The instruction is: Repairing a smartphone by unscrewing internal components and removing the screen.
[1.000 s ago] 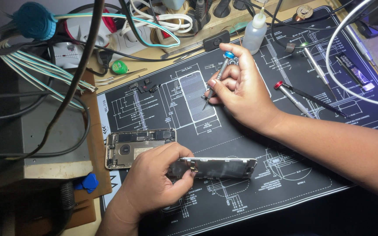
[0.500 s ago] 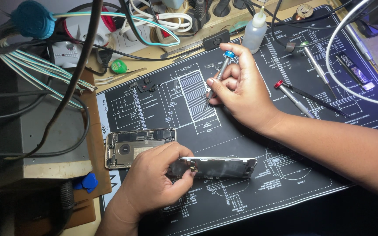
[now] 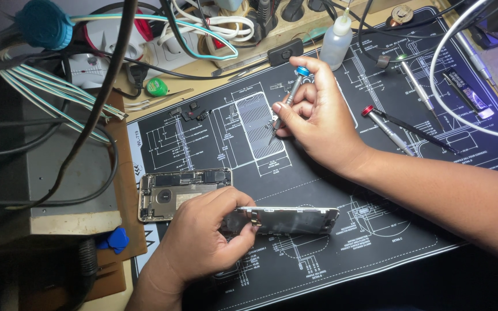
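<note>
While left hand (image 3: 200, 242) fingers pinch the screen panel's (image 3: 286, 220) edge, right hand (image 3: 318, 118) fingers pinch a screwdriver (image 3: 286, 101).

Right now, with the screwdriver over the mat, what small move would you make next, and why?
Probably lower the blue-capped screwdriver tip onto the mat: the right hand holds it tilted over the printed outlines, seemingly with a tiny part, while the left hand steadies the screen panel.
</note>
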